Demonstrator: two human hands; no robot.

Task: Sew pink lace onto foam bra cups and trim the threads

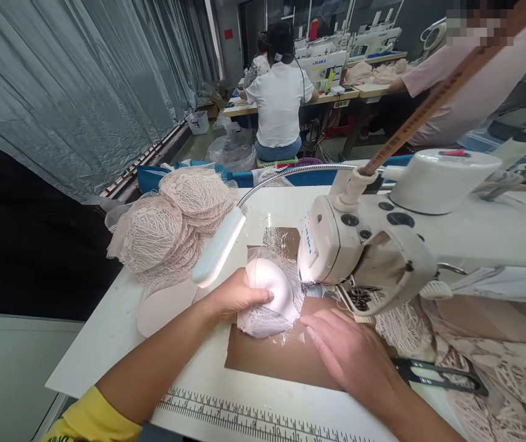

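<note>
My left hand (235, 296) is closed round a white padded bra cup (274, 291) wrapped in pale lace, holding it just left of the needle of the white sewing machine (364, 245). My right hand (348, 350) lies flat, fingers stretched out, on the brown plate (281, 359) of the sewing table, its fingertips close to the lace edge of the cup. The needle itself is hidden behind the cup and the machine head.
A pile of lace cups (170, 227) sits at the back left of the white table (106, 344). A lamp on a flexible neck (219, 248) hangs over the work. Black scissors (437, 374) and loose lace (502, 368) lie at the right. Two people sit at machines farther back.
</note>
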